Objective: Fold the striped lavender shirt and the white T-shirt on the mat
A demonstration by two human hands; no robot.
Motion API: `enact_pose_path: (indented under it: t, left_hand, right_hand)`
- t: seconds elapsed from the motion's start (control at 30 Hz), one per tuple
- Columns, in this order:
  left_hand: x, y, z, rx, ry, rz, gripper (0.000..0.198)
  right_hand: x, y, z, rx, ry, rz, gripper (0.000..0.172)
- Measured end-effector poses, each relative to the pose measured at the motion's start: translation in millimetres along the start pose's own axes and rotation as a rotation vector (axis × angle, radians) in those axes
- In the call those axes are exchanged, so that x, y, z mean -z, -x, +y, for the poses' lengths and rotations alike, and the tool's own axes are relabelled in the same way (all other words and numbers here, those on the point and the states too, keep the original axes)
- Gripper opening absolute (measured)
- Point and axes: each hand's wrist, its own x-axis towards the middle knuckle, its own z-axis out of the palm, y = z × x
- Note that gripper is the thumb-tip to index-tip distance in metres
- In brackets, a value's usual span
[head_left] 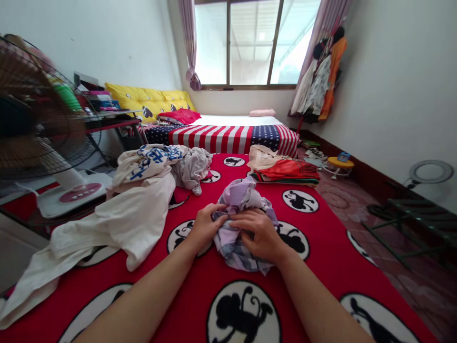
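A crumpled lavender and grey-white garment [240,194] lies bunched on the red bedspread [321,276] in front of me. My left hand [210,223] grips its left side, with thumb and fingers closed on the fabric. From the right, my right hand [260,232] holds the same cloth, its fingers bent over the top and partly sunk into the folds. Left of the hands sits a loose heap with a white garment [143,209], a shirt with blue lettering [148,162] and a grey piece of clothing [193,166]. Farther back on the right are stacked red clothes [289,170] and a beige garment [262,156].
A fan [76,188] stands at the left beside a desk [114,119]. Behind is a second bed with a striped cover [221,138]. On the right are a green folding rack [417,214], a yellow stool [340,163] and hanging clothes [323,81].
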Motion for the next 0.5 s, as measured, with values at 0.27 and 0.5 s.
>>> enact_pose_path:
  t: [0.27, 0.5]
  left_hand:
    - [6.9, -5.5, -23.9, 0.117, 0.102, 0.292, 0.016]
    - [7.2, -8.3, -39.1, 0.205, 0.205, 0.418, 0.021]
  right_hand:
    - [44.5, 4.4, 34.2, -0.584, 0.122, 0.603, 0.022]
    - [61.3, 11.9, 42.5, -0.8, -0.07, 0.002, 0.073]
